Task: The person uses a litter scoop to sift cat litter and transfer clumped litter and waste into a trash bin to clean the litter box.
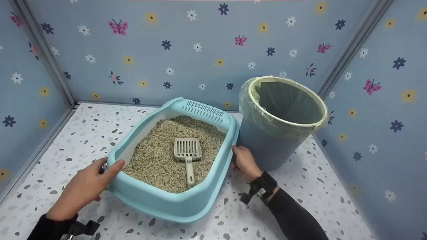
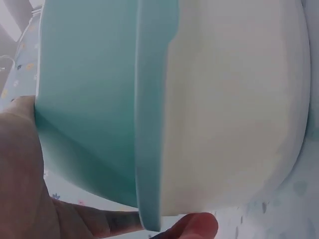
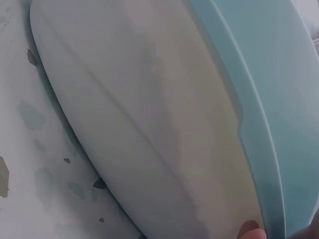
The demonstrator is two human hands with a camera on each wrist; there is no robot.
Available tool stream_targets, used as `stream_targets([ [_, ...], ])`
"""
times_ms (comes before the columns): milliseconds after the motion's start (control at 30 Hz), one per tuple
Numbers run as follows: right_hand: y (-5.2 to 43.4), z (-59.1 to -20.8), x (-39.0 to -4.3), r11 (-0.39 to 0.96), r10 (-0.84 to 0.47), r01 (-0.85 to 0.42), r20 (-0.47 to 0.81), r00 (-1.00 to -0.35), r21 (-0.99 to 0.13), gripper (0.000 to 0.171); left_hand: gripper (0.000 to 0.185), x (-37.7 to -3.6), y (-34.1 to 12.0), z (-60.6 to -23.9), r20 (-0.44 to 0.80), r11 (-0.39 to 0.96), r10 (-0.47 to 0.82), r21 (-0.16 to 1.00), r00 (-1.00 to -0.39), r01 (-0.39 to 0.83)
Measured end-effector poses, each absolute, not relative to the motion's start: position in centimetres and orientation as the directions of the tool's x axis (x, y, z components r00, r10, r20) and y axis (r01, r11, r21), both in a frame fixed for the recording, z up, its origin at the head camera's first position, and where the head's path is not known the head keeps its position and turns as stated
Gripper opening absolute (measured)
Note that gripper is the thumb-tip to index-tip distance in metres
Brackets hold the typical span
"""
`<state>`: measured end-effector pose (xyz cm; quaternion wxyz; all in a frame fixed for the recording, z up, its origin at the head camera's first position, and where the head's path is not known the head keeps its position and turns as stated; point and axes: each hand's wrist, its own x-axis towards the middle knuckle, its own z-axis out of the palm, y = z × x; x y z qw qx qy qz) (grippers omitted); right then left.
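Note:
A light-blue litter box [image 1: 160, 191] with a pale lower body stands at an angle on the speckled tabletop, filled with tan pellet litter [image 1: 153, 150]. On the litter lies a beige slotted scoop [image 1: 189, 171], its handle toward me. My left hand [image 1: 83, 185] grips the near left corner, thumb over the rim. In the left wrist view its fingertips [image 2: 202, 225] curl beneath the rim's outer edge. Along the right side my right hand [image 1: 246, 163] holds the rim. The right wrist view shows its fingertips [image 3: 251, 231] tucked under the blue lip [image 3: 266, 159].
Close on the right stands a blue-grey trash bin [image 1: 267, 143], its yellowish liner [image 1: 248, 100] folded over a white rim ring. It is just beyond my right hand. Patterned blue panels [image 1: 200, 50] enclose the speckled tabletop [image 1: 90, 133] at the back and both sides.

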<state>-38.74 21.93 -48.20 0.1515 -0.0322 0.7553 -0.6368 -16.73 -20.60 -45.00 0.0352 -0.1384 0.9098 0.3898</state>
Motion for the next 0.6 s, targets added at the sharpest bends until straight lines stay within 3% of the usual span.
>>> stream_targets([
  [233,21.6,-48.2,-37.9,0.232,-0.233,0.077,-0.133,-0.963,-0.97,0.036,0.095,-17.5,-21.1,-45.5,-0.11,0.651,-0.242,0.719,-0.964,-0.245],
  [600,21.6,-48.5,-34.8,0.208,-0.295,0.085,-0.146,-0.944,-0.974,0.032,0.089,-19.7,-24.8,-46.0,-0.087,0.617,-0.225,0.758,-0.97,-0.211],
])
